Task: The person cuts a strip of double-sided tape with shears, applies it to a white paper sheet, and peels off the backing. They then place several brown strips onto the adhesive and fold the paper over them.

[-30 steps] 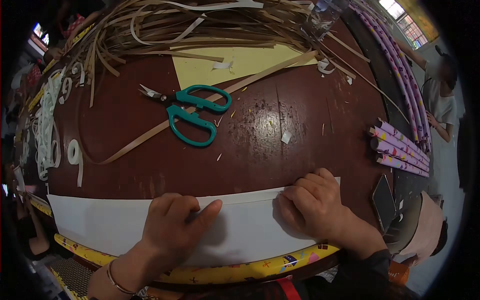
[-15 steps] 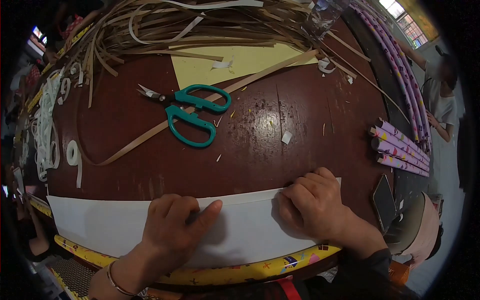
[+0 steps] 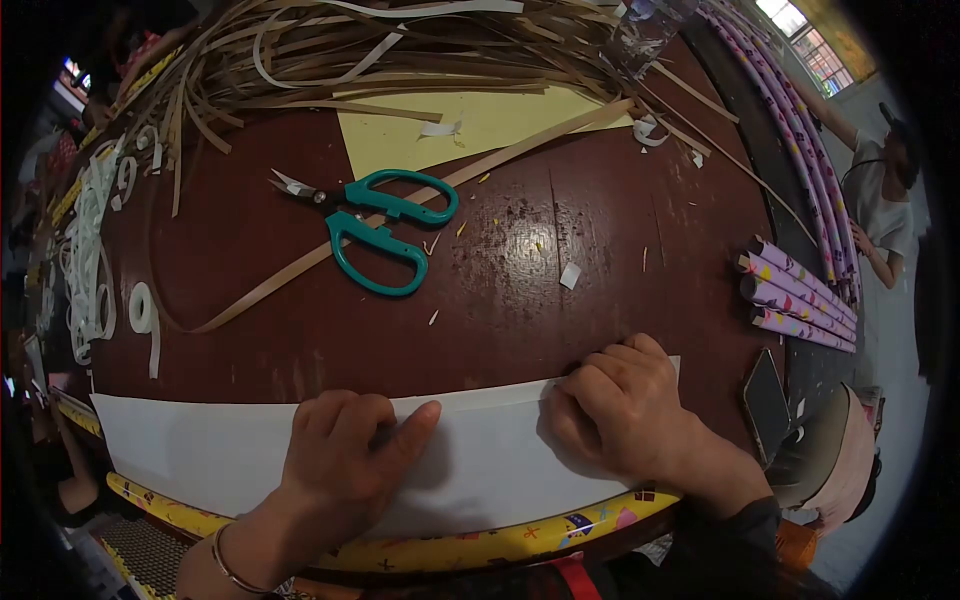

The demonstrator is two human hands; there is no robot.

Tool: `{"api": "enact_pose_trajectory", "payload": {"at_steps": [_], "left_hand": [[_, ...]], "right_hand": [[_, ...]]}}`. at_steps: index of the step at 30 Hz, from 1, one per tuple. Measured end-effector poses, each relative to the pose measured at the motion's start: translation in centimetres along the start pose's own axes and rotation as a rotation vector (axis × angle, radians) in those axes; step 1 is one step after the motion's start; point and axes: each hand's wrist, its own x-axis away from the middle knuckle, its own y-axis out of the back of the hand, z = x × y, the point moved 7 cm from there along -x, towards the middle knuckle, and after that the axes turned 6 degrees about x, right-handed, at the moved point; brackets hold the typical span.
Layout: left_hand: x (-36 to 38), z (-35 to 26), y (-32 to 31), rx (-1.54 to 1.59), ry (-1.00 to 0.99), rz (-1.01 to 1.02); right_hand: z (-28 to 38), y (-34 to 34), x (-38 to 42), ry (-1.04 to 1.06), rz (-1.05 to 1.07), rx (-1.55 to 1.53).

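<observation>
A long white sheet [image 3: 200, 440] lies across the near edge of the table, with a narrow fold along its far edge. My left hand [image 3: 350, 450] presses on the fold left of centre, fingers curled and thumb stretched along the edge. Farther right, my right hand [image 3: 625, 405] rests on the same edge with its fingers curled into a fist. Below the sheet runs a yellow patterned roll [image 3: 540, 535] along the table's front. Whatever lies beneath the curled fingers, apart from the paper edge, is hidden.
Green-handled scissors [image 3: 385, 230] lie mid-table across a brown strip [image 3: 265, 288]. Behind are yellow paper [image 3: 400, 140] and a heap of brown strips [image 3: 480, 50]. A tape roll [image 3: 143, 308] is left; purple rolls [image 3: 800, 295] and a phone [image 3: 766, 405] are right. A person [image 3: 880, 200] stands beyond.
Both hands hold nearly the same positions on the sheet. The whole view has shifted very slightly, and the person at the right has moved their head a little.
</observation>
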Motion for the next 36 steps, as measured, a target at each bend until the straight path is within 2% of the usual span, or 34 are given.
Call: {"api": "enact_pose_trajectory", "payload": {"at_steps": [36], "left_hand": [[-0.18, -0.2, 0.06, -0.054, -0.013, -0.084]], "right_hand": [[-0.07, -0.19, -0.04, 0.009, -0.018, 0.009]]}}
